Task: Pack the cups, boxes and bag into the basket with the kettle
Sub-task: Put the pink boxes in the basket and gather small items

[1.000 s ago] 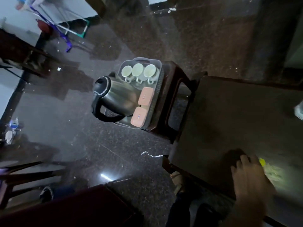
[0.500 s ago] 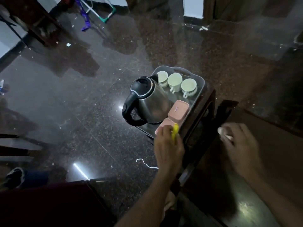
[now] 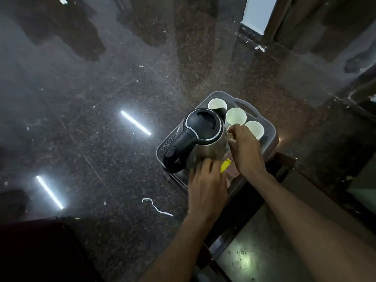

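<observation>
A grey plastic basket point(image 3: 269, 137) sits on a dark stool. In it stand a steel kettle point(image 3: 203, 129) with a black lid and handle, and three white cups point(image 3: 236, 117) in a row along the far side. My left hand point(image 3: 206, 187) is at the basket's near edge, gripping a yellow bag point(image 3: 225, 165). My right hand point(image 3: 245, 148) reaches over the basket beside the kettle, fingers pinched on a small white item that is mostly hidden. A sliver of a pink box point(image 3: 232, 174) shows between my hands; the rest is covered.
The brown stool point(image 3: 284, 159) stands against a dark table point(image 3: 254, 259) at the lower right. The polished dark stone floor reflects two strip lights. A white scrap point(image 3: 156, 207) lies on the floor. A dark piece of furniture point(image 3: 40, 251) fills the lower left corner.
Both hands have moved forward over the basket. The right hand left the table and now hovers beside the kettle. The left hand, still holding the yellow bag, now covers the pink boxes.
</observation>
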Available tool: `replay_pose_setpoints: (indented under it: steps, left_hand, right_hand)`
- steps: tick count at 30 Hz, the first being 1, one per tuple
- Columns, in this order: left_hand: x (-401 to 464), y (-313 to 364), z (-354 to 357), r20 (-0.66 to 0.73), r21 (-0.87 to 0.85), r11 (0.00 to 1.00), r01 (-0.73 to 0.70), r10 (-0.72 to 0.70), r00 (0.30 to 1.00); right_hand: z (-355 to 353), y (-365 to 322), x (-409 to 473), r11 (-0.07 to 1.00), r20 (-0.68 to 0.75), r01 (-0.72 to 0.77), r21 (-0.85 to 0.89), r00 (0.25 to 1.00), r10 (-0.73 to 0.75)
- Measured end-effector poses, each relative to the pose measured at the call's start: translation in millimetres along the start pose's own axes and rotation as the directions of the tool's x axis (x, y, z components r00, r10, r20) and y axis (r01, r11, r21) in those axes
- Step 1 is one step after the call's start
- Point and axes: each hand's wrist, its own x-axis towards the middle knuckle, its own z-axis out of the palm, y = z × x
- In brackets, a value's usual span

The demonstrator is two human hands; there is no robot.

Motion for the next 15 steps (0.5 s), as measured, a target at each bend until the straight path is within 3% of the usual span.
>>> replay_pose_setpoints:
  steps: [15]
  left_hand:
    - [-18.0,-30.8,4.1,0.067,0.031,0.994,0.102,-0.104,0.992]
  right_hand:
    - [0.6,-7.5,8.7,0.984,0.080,-0.019,-0.179,0.996,0.034]
